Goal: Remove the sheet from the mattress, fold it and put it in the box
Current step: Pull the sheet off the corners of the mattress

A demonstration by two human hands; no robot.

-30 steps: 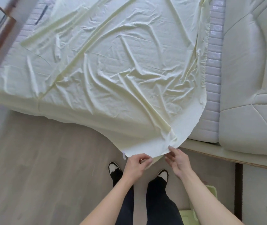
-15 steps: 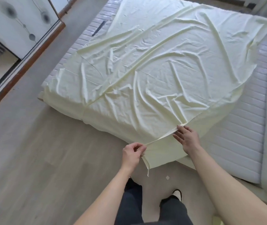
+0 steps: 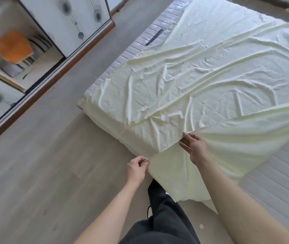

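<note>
The head view looks down at a person's two bare arms and a big pale yellow sheet (image 3: 201,81) on a mattress (image 3: 281,173). The left hand (image 3: 137,169) is closed, and it pinches the edge of the sheet between thumb and finger. The right hand (image 3: 195,148) has its fingers (image 3: 186,146) partly spread under the same edge, with the thumb on top, so it holds the sheet too.

A second ago both hands were close together, low by the person's feet, at one corner of the sheet. Now the hands are apart. The edge is pulled tight like a line between them. The right hand is up over the bed, and the near corner hangs down in front of the dark trousers (image 3: 165,217). The view has turned too, so the wardrobe doors (image 3: 66,20) and more of the grey floor (image 3: 34,173) now show.

This looks like the sheet is coming free at this corner. The striped mattress is bare on the right side. But most of the sheet lies crumpled on the bed, so it is not off yet, and no folding has begun. The box is not in sight.

No words, brands or labels can be read. The wardrobe doors only have round grey blurry marks.
</note>
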